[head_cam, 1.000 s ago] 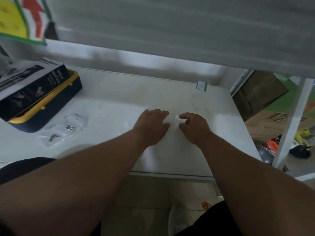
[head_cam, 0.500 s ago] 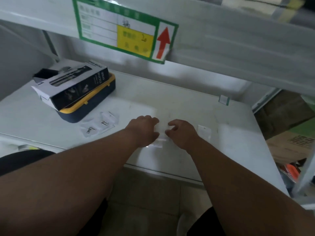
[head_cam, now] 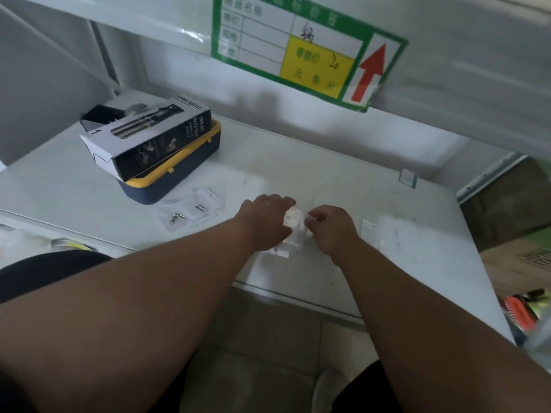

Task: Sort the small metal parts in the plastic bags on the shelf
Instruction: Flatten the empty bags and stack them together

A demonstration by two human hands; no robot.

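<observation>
On the white shelf [head_cam: 328, 180], both my hands meet over a small clear plastic bag [head_cam: 293, 231] near the front edge. My left hand [head_cam: 264, 223] holds its left side with curled fingers. My right hand [head_cam: 331, 229] pinches its upper right corner. The bag's contents are hidden. To the left lie two clear bags [head_cam: 190, 211] flat on the shelf, one with a small metal part [head_cam: 200, 207], the other with another metal part [head_cam: 176, 217]. A further small bag [head_cam: 369, 232] lies right of my right hand.
A navy and yellow case [head_cam: 179, 168] stands at the back left with a dark spray bottle carton [head_cam: 149, 138] on top. A green label with a red arrow [head_cam: 307, 52] hangs from the shelf above. Cardboard boxes [head_cam: 518, 257] sit beyond the right edge.
The view has swung left and up, bringing the label fully in. Both hands have moved slightly toward the front edge with the bag between them.
</observation>
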